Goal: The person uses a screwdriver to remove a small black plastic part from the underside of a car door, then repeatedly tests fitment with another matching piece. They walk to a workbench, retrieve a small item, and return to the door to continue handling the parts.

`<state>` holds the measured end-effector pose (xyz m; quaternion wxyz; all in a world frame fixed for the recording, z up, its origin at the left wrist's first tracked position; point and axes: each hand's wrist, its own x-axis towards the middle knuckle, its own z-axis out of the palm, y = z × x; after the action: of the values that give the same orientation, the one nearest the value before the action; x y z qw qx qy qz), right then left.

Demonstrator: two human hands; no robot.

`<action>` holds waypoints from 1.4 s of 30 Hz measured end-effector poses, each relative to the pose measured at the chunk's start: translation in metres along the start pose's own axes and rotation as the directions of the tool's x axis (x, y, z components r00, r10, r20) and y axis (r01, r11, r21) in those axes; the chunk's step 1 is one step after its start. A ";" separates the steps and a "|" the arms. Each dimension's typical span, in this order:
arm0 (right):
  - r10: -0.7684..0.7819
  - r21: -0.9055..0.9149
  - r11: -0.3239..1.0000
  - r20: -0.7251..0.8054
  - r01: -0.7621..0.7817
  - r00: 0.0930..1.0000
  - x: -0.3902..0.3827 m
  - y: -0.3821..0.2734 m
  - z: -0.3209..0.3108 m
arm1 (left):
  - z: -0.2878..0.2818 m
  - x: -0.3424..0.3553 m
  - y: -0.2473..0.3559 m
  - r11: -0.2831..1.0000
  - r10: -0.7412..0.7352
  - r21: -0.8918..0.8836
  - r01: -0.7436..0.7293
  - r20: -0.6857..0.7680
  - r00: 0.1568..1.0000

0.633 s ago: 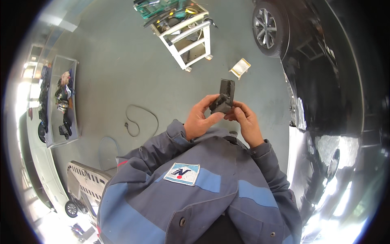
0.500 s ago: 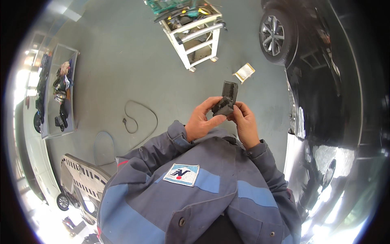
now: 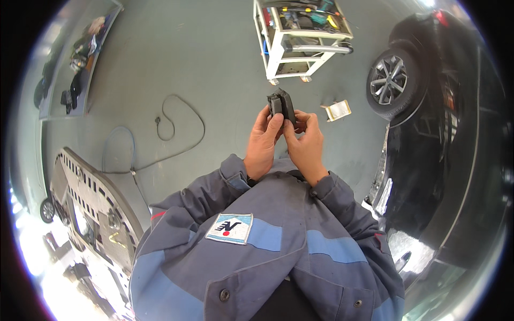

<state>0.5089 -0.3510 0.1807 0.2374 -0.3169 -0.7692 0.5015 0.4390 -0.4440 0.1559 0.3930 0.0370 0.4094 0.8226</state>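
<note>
Our left hand (image 3: 261,145) is curled part-closed around the left side of a dark grey, matt, blocky part (image 3: 287,105), thumb pressed on its near face; our right hand (image 3: 307,145) pinches its lower right edge between thumb and fingers. We hold it upright in front of us, above the smooth grey floor (image 3: 225,64), and cannot tell whether its two slabs are joined. If they are separate, uneven thumb pressure could slide one past the other; if our right pinch slackens, that side could tip away. Once dropped, it could chip or skid toward the low white, yellow-edged stand (image 3: 338,110) or the white metal tool trolley (image 3: 276,60). Stepping left, we could snag a foot in the looped dark cable (image 3: 202,124); stepping right carelessly, we could scrape the glossy black car (image 3: 423,171).
</note>
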 end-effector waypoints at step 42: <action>0.121 0.103 0.733 0.953 0.672 -0.278 -0.056 0.148 0.294 | -0.130 -0.388 -0.038 0.612 0.331 0.385 -0.691 -0.918 -0.218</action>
<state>0.3838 -0.5305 -0.0708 -0.4098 0.3423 -0.8079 0.2494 0.6802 -0.7769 0.1441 -0.3693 -0.4013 0.3809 0.7467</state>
